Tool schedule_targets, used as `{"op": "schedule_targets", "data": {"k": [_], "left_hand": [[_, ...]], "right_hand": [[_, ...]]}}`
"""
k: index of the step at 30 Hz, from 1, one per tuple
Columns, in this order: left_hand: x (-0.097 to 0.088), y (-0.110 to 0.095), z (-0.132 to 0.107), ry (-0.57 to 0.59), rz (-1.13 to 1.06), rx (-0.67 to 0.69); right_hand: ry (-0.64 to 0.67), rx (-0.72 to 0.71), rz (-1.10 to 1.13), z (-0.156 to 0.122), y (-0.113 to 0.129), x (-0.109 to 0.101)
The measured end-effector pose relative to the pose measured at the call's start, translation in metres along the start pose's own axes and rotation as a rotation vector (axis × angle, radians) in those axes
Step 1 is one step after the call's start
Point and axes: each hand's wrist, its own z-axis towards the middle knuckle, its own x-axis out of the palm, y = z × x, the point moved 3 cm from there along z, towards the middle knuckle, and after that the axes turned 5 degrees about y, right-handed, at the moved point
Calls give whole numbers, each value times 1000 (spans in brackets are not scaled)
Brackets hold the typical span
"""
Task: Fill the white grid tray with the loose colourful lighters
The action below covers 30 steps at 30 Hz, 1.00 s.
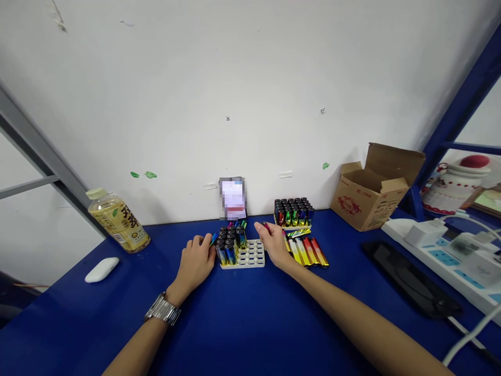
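Note:
A white rack (243,265) with round holes stands on the blue table; shiny blue, black-topped lighter-like tubes (227,248) fill its left part, and holes show at the right. My left hand (196,261) is at the rack's left, its curled fingers on a blue tube (213,239). Right of the rack, my right hand (274,244) pinches a dark red tube (266,226) between thumb and fingers. Several coloured tubes (239,224) lie behind the rack. Red, yellow and silver tubes (307,251) lie flat beside my right hand.
A second, filled rack (293,227) stands at the back by the wall. A phone (234,198) leans there. An open cardboard box (368,201), a black power bank-like slab (409,279) and a power strip (446,261) lie right. A bottle (119,222) and white case (102,269) are left.

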Motion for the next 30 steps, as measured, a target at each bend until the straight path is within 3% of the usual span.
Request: {"op": "schedule_targets", "data": {"k": [5,10,14,20,25,30], "left_hand": [[-1,-1,-1,9,0,4],[-1,-1,0,20,-17,6],[-1,1,1,20,-47,-1],[5,1,-1,-4,-17,-13],[9,1,-2,12,-17,7],[10,1,-1,-12,-78,38]], "right_hand": [[-80,25,-65,1,2,-3],[-27,31,-30,1,5,-2],[-57,29,-37,0,3,-3],[118,11,191,-1,2,0],[95,-158,-18,-3,12,-3],[180,-127,40,-7,9,4]]}}
